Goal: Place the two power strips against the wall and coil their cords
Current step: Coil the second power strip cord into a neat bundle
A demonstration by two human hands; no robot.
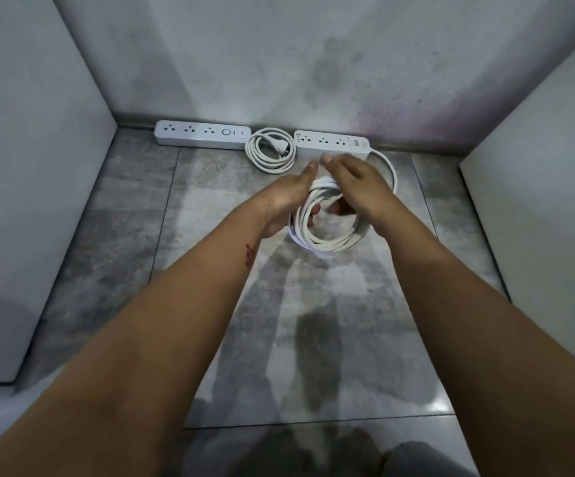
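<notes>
Two white power strips lie along the foot of the back wall: the left strip (pixel 202 133) and the right strip (pixel 332 142). The left strip's cord (pixel 269 150) lies coiled on the floor between them, its plug inside the loops. The right strip's cord (pixel 327 232) is gathered in loops in front of it, and a strand arcs from the strip's right end round to the coil. My left hand (pixel 287 197) holds the coil from the left, fingers reaching under the loops. My right hand (pixel 354 184) lies over the coil's top, its fingers curled round the strands.
Grey stone floor tiles (pixel 210 235) fill the alcove. White panels stand at the left (pixel 20 166) and right (pixel 537 201), and a stained grey wall (pixel 296 63) closes the back. My knees show at the bottom edge.
</notes>
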